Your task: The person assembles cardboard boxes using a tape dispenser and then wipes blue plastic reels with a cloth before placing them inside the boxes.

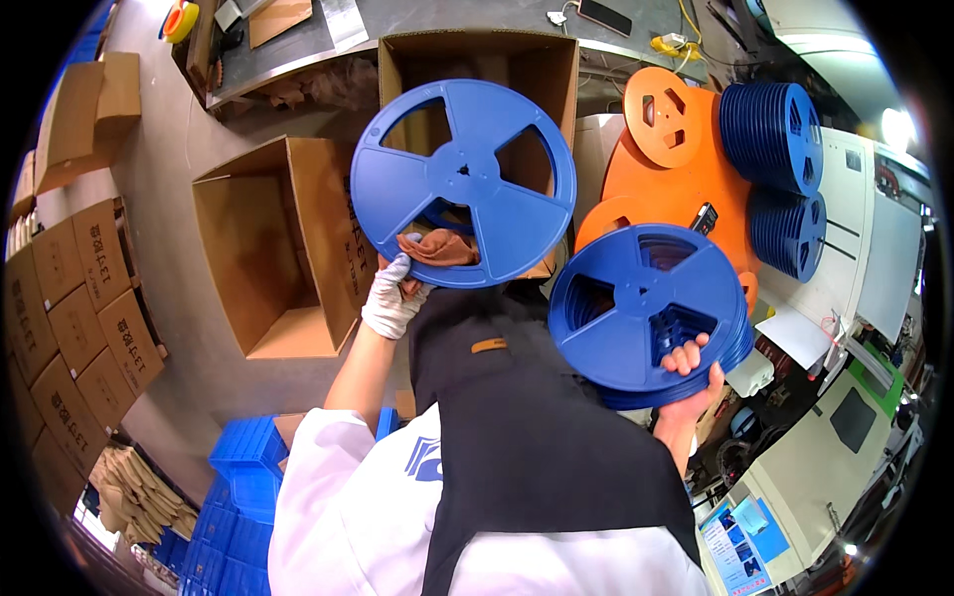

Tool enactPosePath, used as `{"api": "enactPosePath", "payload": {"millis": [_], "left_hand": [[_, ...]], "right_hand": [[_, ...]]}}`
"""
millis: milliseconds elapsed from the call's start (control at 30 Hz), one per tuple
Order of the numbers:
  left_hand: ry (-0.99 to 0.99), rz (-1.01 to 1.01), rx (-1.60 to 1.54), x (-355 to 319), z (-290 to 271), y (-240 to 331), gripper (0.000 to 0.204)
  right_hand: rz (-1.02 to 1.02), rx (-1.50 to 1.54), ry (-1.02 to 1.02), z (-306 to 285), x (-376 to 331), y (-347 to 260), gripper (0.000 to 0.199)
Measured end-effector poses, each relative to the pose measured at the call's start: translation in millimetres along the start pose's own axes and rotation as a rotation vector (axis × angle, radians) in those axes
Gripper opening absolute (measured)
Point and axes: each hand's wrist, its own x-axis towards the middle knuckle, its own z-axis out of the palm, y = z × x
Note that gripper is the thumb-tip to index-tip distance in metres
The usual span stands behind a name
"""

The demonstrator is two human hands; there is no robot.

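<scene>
My left hand (391, 298), in a whitish glove, is closed on the lower rim of a blue plastic reel (462, 204) raised face-on in front of me. A brown cloth (442, 247) shows at the reel's lower window, beside my left fingers; whether they grip it as well is hidden. At the right, my bare right hand (691, 382) is closed on a stack of blue reels (626, 298), its fingers through a window of the front one and its thumb at the rim. The single reel and the stack stand close side by side.
Open cardboard boxes (256, 248) stand at the left and behind the raised reel. Orange discs (661, 114) and more stacked blue reels (765, 134) lie at the right, near white machines. A grey bench (427, 20) runs along the far side; blue crates (248, 457) are at lower left.
</scene>
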Motion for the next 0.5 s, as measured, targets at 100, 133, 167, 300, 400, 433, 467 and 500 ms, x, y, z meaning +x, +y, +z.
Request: {"api": "enactPosePath", "payload": {"millis": [100, 133, 167, 300, 400, 433, 467, 500], "left_hand": [[0.092, -0.105, -0.02, 12, 13, -11, 0.037], [0.055, -0.111, -0.013, 20, 5, -15, 0.035], [0.046, -0.08, -0.026, 29, -9, -21, 0.033], [0.348, -0.17, -0.078, 98, -83, -68, 0.023], [0.747, -0.211, -0.234, 158, -127, -98, 0.017], [0.829, -0.148, -0.244, 171, -128, -108, 0.007], [0.847, -0.117, -0.259, 182, -151, -124, 0.008], [0.869, -0.083, -0.28, 192, -178, -137, 0.01]], "right_hand": [[-0.01, -0.068, 0.084, 6, -20, 16, 0.046], [0.001, -0.076, 0.091, 6, -27, 24, 0.047], [0.031, -0.091, 0.093, 7, -30, 32, 0.048], [0.118, -0.066, 0.068, -11, -47, 48, 0.049], [0.135, -0.088, 0.13, -14, -55, 59, 0.049], [0.145, -0.122, 0.175, -12, -57, 60, 0.05], [0.142, -0.131, 0.261, -10, -58, 61, 0.05], [0.161, -0.118, 0.24, -15, -58, 62, 0.051]]}}
